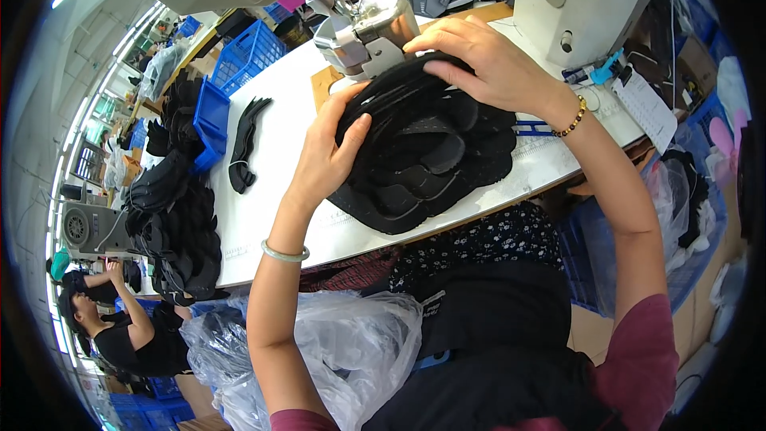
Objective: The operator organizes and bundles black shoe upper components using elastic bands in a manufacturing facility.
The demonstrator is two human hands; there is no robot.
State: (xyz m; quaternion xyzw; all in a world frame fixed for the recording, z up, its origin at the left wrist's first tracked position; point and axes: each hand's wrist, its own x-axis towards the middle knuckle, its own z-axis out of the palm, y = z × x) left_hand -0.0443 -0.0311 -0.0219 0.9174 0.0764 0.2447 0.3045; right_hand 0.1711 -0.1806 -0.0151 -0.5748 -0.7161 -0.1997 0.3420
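**Curved edge of a black bundle (435, 172) held close to the machine head (389, 22)**

In the head view, the black bundle, made up of layered curved pieces, is seen near the front of the white bench (279, 120). Its raised edge is gripped at 2 places: the left side is pinched between the thumb and fingers of the left hand (325, 148), and the far right side is clasped by those of the right hand (488, 65), whose fingertips are set just beside the metal of the machine head. Whether the edge is touched by the machine cannot be told.

The step in hand is judged to be the positioning or turning of this edge at the machine. For the next move, a steady grip, an even 2-handed turn and fingertips kept clear of the mechanism seem called for.

The bundle's long axis is laid roughly left to right, its right end angled slightly farther away. The raised edge is faced towards the machine head; the layers are spread towards the bench's near edge. Slim black strips (245, 144) are laid well apart, to the left.
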